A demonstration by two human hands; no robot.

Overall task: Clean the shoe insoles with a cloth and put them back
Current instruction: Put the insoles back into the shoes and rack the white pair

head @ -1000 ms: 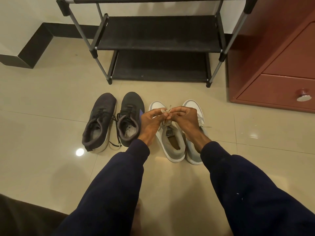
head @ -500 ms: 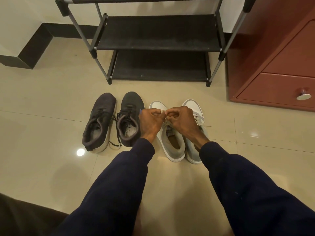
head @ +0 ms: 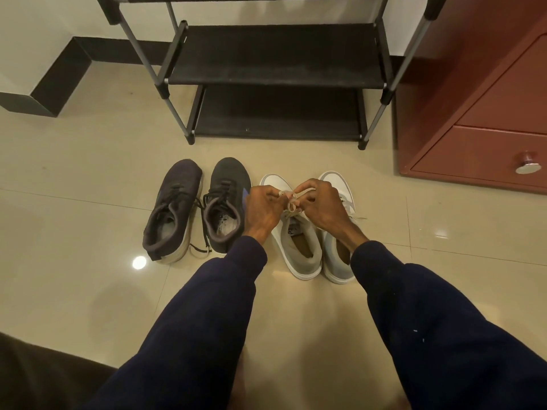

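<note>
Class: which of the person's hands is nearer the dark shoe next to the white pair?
Left. The left hand sits at the right edge of that dark shoe, pinching the lace; the right hand is farther right, over the white shoes, also pinching it.

dark pair of shoes (head: 174, 196) was charcoal grey with pale soles; white pair (head: 273, 182) had grey collars and cream laces (head: 291, 207). sleeves (head: 207, 306) were navy, rack (head: 272, 54) black, cabinet (head: 488, 99) reddish brown, floor tiles (head: 74, 173) glossy beige.
</note>
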